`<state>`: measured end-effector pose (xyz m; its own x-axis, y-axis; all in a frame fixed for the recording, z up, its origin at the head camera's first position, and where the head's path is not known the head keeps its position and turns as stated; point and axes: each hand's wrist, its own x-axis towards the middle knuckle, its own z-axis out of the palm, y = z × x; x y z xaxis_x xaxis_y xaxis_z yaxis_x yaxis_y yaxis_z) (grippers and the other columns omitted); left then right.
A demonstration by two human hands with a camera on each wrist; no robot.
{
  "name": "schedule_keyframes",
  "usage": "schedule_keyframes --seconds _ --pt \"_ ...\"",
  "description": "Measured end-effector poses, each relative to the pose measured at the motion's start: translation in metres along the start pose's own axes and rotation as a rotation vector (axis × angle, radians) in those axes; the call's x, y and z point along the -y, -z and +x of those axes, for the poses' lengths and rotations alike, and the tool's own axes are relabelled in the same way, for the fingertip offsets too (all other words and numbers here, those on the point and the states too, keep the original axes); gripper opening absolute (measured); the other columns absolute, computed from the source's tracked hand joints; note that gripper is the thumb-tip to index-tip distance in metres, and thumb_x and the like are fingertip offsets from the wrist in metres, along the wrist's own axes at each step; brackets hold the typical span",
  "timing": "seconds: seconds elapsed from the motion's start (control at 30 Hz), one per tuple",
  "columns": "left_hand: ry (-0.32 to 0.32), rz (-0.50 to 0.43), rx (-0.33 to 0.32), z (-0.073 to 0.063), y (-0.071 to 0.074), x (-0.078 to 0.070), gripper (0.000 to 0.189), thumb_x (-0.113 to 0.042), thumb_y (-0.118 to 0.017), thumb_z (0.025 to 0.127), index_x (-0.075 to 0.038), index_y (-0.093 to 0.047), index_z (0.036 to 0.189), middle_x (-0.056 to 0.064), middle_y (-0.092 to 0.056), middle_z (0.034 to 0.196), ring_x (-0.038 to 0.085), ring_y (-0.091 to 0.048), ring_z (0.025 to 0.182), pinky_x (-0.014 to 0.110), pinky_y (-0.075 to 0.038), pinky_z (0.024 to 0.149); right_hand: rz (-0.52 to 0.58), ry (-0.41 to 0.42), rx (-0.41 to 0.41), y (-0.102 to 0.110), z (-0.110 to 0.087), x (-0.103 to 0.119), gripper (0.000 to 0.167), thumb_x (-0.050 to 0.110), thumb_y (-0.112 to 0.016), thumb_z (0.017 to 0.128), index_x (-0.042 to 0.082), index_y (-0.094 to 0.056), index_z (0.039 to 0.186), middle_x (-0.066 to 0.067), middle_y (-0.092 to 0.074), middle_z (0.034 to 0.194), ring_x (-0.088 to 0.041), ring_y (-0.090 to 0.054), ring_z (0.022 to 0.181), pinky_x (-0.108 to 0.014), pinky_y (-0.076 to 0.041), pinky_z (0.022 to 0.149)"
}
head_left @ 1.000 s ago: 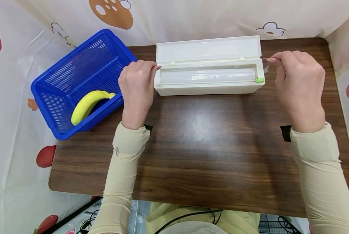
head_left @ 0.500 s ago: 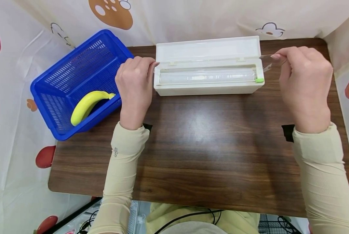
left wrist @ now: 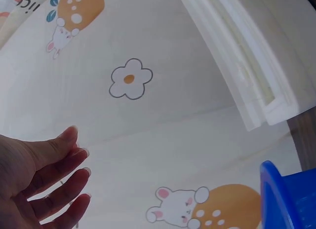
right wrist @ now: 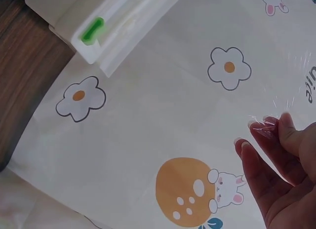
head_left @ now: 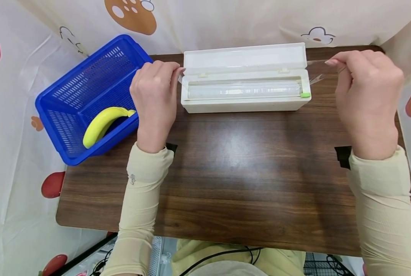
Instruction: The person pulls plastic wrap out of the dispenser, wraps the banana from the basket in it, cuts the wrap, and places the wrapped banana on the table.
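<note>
A white plastic-wrap dispenser [head_left: 246, 107] stands at the table's far side, lid tipped back. Inside lies a roll of clear plastic wrap [head_left: 243, 89]. My left hand [head_left: 153, 103] is at the box's left end, thumb and finger pinching the see-through sheet's corner. Off the right end, my right hand [head_left: 370, 103] pinches the opposite corner. In the right wrist view, crinkled plastic wrap [right wrist: 266, 128] shows between thumb and fingertips; loose film hangs by the box. Most of the sheet is too clear to make out. The left wrist view shows the left thumb [left wrist: 68, 136] against the forefinger.
A blue basket [head_left: 105, 138] holding a yellow banana [head_left: 102, 126] sits at the left, close beside the left hand. A green slider [head_left: 305, 94] is on the dispenser's right front corner. Behind the table [head_left: 239, 191] hangs a printed curtain [head_left: 233, 23].
Both hands have moved apart and away from the body, the right one farther. More film shows between the right fingers and the dispenser. The box and basket have stayed put.
</note>
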<state>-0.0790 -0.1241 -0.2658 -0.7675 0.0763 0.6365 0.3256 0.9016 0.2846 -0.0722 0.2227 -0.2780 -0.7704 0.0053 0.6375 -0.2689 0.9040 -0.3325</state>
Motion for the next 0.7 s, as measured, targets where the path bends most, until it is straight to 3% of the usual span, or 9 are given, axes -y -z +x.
schedule_keyframes --seconds 0.07,0.13,0.17,0.3,0.63,0.7 --pt "0.003 -0.002 -0.009 0.001 0.002 -0.001 0.051 -0.037 -0.049 0.11 0.002 -0.08 0.101 0.018 -0.078 0.093 0.037 -0.067 0.081 0.046 -0.051 0.07 0.0 -0.003 -0.013 0.001 0.001 0.001 0.037 0.015 -0.048 0.112 -0.006 -0.078 0.105 -0.03 -0.074 0.094 -0.052 -0.062 0.086 -0.058 -0.042 0.075" --pt "0.008 -0.004 -0.016 0.002 0.004 -0.002 0.05 -0.037 -0.049 0.11 0.001 -0.081 0.101 0.018 -0.078 0.093 0.037 -0.067 0.082 0.047 -0.052 0.071 -0.001 -0.008 -0.026 0.002 0.002 0.001 0.036 0.011 -0.047 0.111 -0.005 -0.079 0.105 -0.029 -0.075 0.094 -0.052 -0.062 0.085 -0.044 -0.043 0.074" --pt "0.013 -0.004 -0.022 0.003 0.005 -0.003 0.05 -0.037 -0.05 0.11 0.001 -0.081 0.101 0.017 -0.078 0.093 0.037 -0.068 0.082 0.048 -0.052 0.071 -0.002 -0.011 -0.033 0.002 0.002 0.001 0.036 0.012 -0.048 0.111 -0.005 -0.079 0.104 -0.029 -0.075 0.094 -0.052 -0.062 0.085 -0.042 -0.041 0.074" --pt "0.029 -0.009 -0.04 0.006 0.008 -0.005 0.048 -0.037 -0.051 0.109 -0.001 -0.081 0.1 0.016 -0.078 0.092 0.037 -0.068 0.084 0.049 -0.052 0.073 0.011 -0.032 -0.059 0.003 0.004 0.002 0.037 0.02 -0.053 0.111 -0.004 -0.08 0.102 -0.028 -0.075 0.093 -0.052 -0.061 0.082 -0.019 -0.025 0.077" --pt "0.018 -0.01 -0.08 0.009 0.015 -0.006 0.05 -0.038 -0.051 0.109 0.0 -0.081 0.099 0.017 -0.076 0.088 0.038 -0.066 0.081 0.049 -0.049 0.071 -0.007 -0.066 -0.075 0.009 0.006 0.003 0.049 0.038 -0.053 0.111 -0.002 -0.08 0.105 -0.028 -0.074 0.091 -0.051 -0.058 0.081 -0.019 -0.021 0.077" --pt "0.014 -0.014 -0.083 0.009 0.016 -0.006 0.052 -0.04 -0.05 0.109 0.001 -0.08 0.098 0.017 -0.076 0.088 0.038 -0.065 0.082 0.049 -0.049 0.072 -0.013 -0.073 -0.066 0.011 0.007 0.004 0.05 0.04 -0.052 0.111 -0.001 -0.08 0.107 -0.028 -0.074 0.092 -0.052 -0.058 0.084 -0.027 -0.033 0.077"
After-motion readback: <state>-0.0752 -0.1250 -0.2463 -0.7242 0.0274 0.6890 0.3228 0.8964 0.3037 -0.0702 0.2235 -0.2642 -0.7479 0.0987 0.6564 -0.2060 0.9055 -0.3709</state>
